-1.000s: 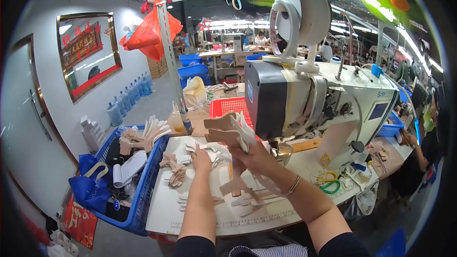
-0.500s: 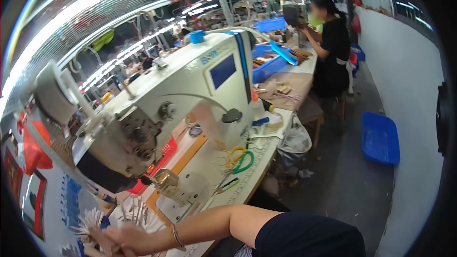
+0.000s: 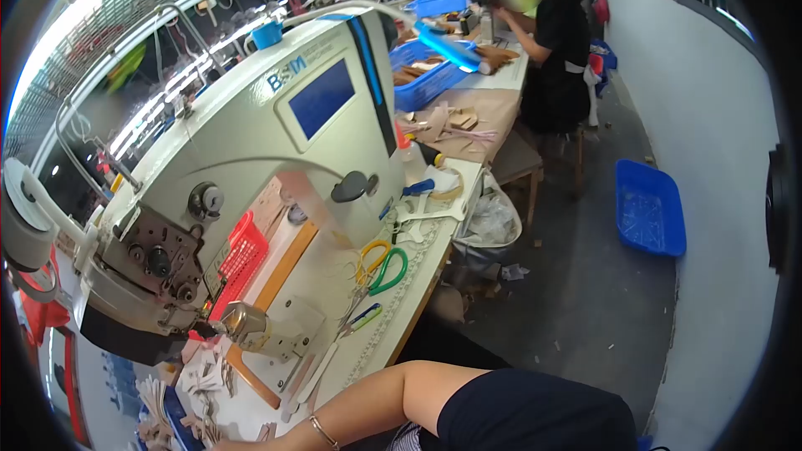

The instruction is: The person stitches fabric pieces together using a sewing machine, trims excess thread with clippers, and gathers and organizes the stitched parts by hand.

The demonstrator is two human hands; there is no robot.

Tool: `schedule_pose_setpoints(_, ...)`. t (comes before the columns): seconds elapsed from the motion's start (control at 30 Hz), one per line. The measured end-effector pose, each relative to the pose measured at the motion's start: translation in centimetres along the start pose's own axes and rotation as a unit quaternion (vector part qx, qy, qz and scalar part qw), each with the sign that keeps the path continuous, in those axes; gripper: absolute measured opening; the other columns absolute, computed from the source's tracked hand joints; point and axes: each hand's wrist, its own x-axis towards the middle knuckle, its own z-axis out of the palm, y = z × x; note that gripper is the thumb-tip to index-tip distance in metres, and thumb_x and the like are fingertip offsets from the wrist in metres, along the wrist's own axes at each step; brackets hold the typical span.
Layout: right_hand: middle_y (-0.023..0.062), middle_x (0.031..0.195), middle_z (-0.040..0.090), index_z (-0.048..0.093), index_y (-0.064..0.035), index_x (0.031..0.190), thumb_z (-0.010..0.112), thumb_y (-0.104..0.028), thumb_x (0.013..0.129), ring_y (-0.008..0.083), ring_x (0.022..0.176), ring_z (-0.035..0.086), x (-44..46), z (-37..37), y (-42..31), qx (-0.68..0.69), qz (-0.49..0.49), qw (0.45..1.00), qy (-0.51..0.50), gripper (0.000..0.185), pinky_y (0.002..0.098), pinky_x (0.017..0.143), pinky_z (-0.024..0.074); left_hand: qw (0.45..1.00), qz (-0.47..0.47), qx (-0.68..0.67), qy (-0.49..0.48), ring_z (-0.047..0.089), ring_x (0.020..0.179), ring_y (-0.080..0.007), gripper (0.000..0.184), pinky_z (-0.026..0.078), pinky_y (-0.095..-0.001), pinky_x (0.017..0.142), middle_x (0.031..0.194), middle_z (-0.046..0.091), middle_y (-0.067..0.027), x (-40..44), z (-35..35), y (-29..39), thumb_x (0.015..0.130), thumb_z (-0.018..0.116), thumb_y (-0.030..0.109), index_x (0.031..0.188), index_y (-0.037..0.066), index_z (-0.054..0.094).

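My right forearm, with a bracelet at the wrist, reaches along the bottom edge. Only a strip of my right hand shows, and its fingers are cut off by the frame. Pale cut pieces lie on the white table beyond it, beside the sewing machine. A fanned bundle of light strips stands at the lower left. My left hand is out of view.
Yellow-handled scissors, a green-handled tool and a ruler edge lie right of the machine. A red basket is behind it. A co-worker sits farther back; a blue tub is on the floor.
The view has swung right, toward the machine and aisle. My left hand has left the view. My right hand, earlier holding a stack of pieces, has moved mostly below the bottom edge.
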Motion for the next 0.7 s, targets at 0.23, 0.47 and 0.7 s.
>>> schedule_pose_setpoints(0.23,0.0260,0.103,0.048,0.046,-0.0032,0.110,0.043,-0.031,0.092,0.0447,0.093,0.053,-2.9,4.7,2.8,-0.077,0.064,0.988,0.119,0.033,0.0462,0.082,0.0432,0.991,0.061,-0.076,0.090,0.049,0.117,-0.0238,0.062,0.040,-0.0344,0.099,0.130,0.048,-0.0150,-6.9,-7.9,1.0,0.092,0.050,0.043,0.136,0.001,0.038)
schedule_pose_setpoints(0.47,0.0226,0.107,0.040,0.041,0.0021,0.113,0.055,-0.011,0.081,0.0437,0.096,0.047,-4.7,3.3,3.8,-0.151,0.011,0.987,0.060,0.038,0.0457,0.082,0.0432,0.972,0.070,-0.183,0.133,0.052,0.105,-0.0179,0.058,0.045,-0.0295,0.089,0.113,0.053,-0.0063,-6.0,-4.5,1.2,0.079,0.075,0.017,0.125,0.002,0.044)
schedule_pose_setpoints(0.7,0.0234,0.123,0.038,0.038,0.0016,0.126,0.056,-0.008,0.077,0.0415,0.111,0.038,-7.4,4.0,6.1,-0.274,-0.039,0.956,0.095,0.052,0.0458,0.094,0.0369,0.967,0.021,-0.234,0.103,0.053,0.106,-0.0169,0.048,0.045,-0.0296,0.090,0.117,0.053,-0.0075,-5.6,-4.4,0.2,0.083,0.070,0.013,0.124,0.001,0.046)
